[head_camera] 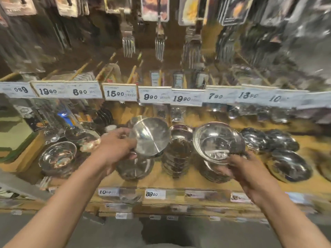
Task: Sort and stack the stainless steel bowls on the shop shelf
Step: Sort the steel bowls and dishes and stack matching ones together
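My left hand (116, 145) grips the rim of a tilted steel bowl (150, 136), held above a bowl stack (135, 168) on the wooden shelf (179, 181). My right hand (240, 165) holds a second steel bowl (215, 142) by its near rim, tilted toward me above another stack (215, 176). Between the two held bowls stands a tall stack of smaller bowls (178, 154).
Wrapped bowls (57, 158) lie at the left of the shelf, more wrapped bowls (288, 165) at the right. Price tags (120, 93) run along the rail above. Packs of forks (128, 43) hang overhead. A lower shelf edge with tags (155, 194) is near me.
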Demonstrator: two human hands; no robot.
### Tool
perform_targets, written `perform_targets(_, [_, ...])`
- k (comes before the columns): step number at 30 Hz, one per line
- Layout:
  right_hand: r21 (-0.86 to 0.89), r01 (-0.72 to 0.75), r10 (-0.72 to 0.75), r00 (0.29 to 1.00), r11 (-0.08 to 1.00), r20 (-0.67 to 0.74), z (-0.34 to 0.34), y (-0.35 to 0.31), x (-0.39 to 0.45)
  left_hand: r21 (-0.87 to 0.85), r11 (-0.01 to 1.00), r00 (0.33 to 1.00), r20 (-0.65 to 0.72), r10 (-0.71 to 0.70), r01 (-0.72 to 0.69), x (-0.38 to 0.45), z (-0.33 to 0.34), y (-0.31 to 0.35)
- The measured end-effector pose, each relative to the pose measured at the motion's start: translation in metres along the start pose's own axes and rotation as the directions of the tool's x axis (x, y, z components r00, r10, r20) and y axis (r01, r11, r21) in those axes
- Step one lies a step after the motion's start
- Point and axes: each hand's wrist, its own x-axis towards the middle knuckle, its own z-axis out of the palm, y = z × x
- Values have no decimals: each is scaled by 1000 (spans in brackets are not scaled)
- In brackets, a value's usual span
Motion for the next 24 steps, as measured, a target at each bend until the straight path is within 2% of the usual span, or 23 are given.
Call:
perform_targets(3, [36,-16,19,994,999,-109,-42,5,15,69,997,994,104,36,-43,1,38,9])
perform_targets(6, [16,-79,81,975,997,-205,-68,19,32,75,997,989,149,16,-27,1,68,15])
perform_targets(8, [-4,-119,115,970,993,-215,-76,29,43,72,997,988,155,-7,-4,-2,81,17])
perform_targets(14, [-90,-167,152,975,982,-160,-83,43,75,17,999,998,35,-48,48,-19,97,22])
perform_targets(18, [-187,-148,132,987,971,-94,-89,49,87,9,999,995,-85,-48,48,-32,102,24])
perform_targets(24, [-515,-124,111,992,848,-55,-107,42,93,-3,997,987,-142,-81,81,-48,113,24])
